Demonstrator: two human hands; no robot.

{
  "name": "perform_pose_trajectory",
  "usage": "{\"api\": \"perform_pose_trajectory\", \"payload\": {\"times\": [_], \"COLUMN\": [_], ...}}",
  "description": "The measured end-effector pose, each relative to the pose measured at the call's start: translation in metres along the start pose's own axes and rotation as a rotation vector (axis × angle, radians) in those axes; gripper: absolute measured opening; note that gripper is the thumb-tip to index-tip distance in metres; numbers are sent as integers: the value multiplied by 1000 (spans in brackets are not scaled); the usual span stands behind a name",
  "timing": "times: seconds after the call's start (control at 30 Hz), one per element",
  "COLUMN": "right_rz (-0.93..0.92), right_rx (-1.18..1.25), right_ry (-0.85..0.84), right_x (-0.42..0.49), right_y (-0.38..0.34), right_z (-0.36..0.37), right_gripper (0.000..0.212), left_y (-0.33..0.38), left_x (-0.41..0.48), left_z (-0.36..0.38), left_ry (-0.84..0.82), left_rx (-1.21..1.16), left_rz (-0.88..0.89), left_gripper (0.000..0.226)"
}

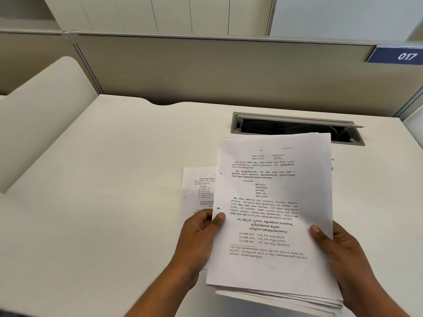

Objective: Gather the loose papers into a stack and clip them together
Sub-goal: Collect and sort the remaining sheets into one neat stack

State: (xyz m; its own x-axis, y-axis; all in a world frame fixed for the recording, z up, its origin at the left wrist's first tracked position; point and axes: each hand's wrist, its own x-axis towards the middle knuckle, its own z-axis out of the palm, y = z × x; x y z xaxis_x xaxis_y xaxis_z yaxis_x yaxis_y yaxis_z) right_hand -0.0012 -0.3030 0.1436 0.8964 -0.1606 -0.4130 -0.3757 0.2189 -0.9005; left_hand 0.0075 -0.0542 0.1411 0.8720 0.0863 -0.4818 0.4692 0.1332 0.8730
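A thick stack of printed white papers (272, 202) is lifted above the white desk (114, 179), its lower edges fanned and uneven. My left hand (201, 234) grips the stack's left edge, thumb on the top sheet near a punched hole. On the right edge my right hand (332, 250) holds it, thumb on top. One loose printed sheet (198, 191) lies flat on the desk, partly hidden behind the stack's left side. No clip shows clearly; small dark marks (332, 164) peek out at the stack's right edge.
An open grey cable tray (297, 126) is set into the desk behind the papers. A beige partition (206, 69) with a blue "017" plate (397, 55) stands at the back. A curved white panel (45, 120) borders the desk's left.
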Motion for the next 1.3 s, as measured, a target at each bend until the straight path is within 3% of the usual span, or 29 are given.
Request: {"api": "perform_pose_trajectory", "payload": {"times": [0.1, 0.23, 0.47, 0.57, 0.7, 0.73, 0.83, 0.87, 0.93, 1.03, 1.13, 1.2, 1.23, 1.3], "right_rz": [4, 5, -10, -18, -2, -1, -4, -19, -44, -3, 0, -28, -48, -42], "right_rx": [-41, -83, -174, -170, -134, -134, -191, -198, -189, -108, -129, -167, -184, -170], "right_ry": [25, 66, 106, 103, 69, 62, 94, 111, 113, 56, 71, 87, 138, 137], "right_x": [0, 1, 0, -2, -4, -5, -7, -7, -7, -9, -14, -16, -16, -13], "right_y": [1, 3, 0, -2, -2, -1, 1, 2, 4, 3, 1, 0, -1, 0], "right_z": [-5, -13, -20, -20, -20, -19, -21, -23, -23, -20, -15, -14, -16, -20], "right_gripper": [18, 15, 10, 10, 7, 19, 88, 94, 71, 7, 11, 54, 63, 36], "left_y": [-11, -36, -75, -78, -74, -73, -72, -72, -73, -74, -73, -73, -72, -73], "left_x": [9, 19, 29, 30, 33, 34, 36, 37, 38, 39, 40, 41, 42, 43], "left_z": [-9, -28, -43, -41, -36, -35, -36, -36, -36, -33, -33, -37, -41, -51], "left_ry": [151, 276, 350, 356, 334, 327, 327, 329, 337, 339, 351, 388, 416, 470], "left_rx": [243, 1112, 1450, 1452, 1283, 1253, 1139, 1102, 1053, 1028, 1027, 1040, 1042, 1064], "left_rz": [47, 19, -138, -141, -165, -164, -154, -153, -153, -136, -120, -100, -86, -61], "left_gripper": [21, 58, 78, 84, 80, 78, 74, 74, 73, 69, 68, 68, 68, 68]}}
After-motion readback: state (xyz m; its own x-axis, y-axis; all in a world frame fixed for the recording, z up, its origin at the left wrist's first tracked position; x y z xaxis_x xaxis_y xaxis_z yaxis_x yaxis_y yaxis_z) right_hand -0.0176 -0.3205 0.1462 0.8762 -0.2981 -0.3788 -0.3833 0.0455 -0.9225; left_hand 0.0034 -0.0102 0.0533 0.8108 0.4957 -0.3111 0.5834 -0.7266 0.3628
